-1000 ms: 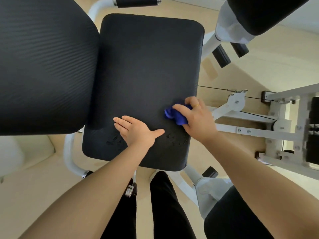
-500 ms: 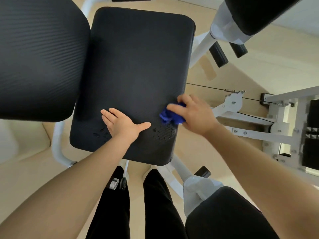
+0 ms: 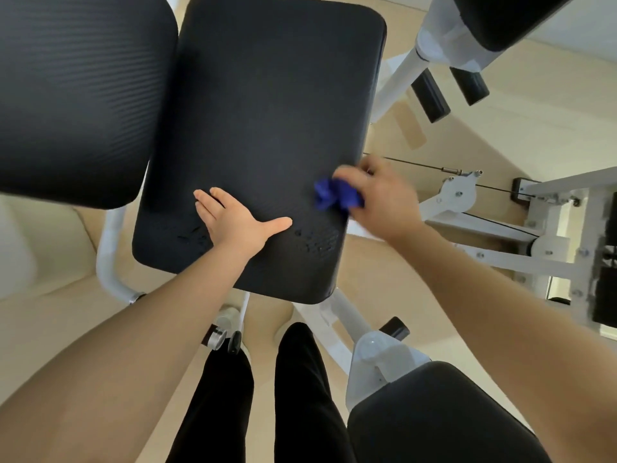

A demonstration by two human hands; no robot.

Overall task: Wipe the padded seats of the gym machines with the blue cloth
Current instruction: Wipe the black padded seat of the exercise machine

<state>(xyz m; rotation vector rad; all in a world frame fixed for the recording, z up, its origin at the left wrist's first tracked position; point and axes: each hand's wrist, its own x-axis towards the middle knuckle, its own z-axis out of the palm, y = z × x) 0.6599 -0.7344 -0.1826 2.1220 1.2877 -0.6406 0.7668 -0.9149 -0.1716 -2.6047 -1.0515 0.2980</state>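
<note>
A black padded seat (image 3: pixel 267 111) fills the middle of the view, its near end towards me. My left hand (image 3: pixel 233 218) lies flat on the near part of the seat, fingers spread, holding nothing. My right hand (image 3: pixel 384 198) is at the seat's right edge, closed around a bunched blue cloth (image 3: pixel 337 195) that presses on the padding. Dark wet marks (image 3: pixel 317 240) show on the seat just below the cloth and beside my left wrist. My right hand is motion-blurred.
A second black pad (image 3: pixel 73 95) sits to the left of the seat. Another black pad (image 3: pixel 444 419) is at the lower right, and white machine frame bars (image 3: pixel 500 255) with a cable stand on the right. My dark-trousered legs (image 3: pixel 260 396) are on the beige floor below the seat.
My right hand with the blue cloth has slid up along the seat's right edge, leaving wet marks below it. My left hand stays flat on the seat.
</note>
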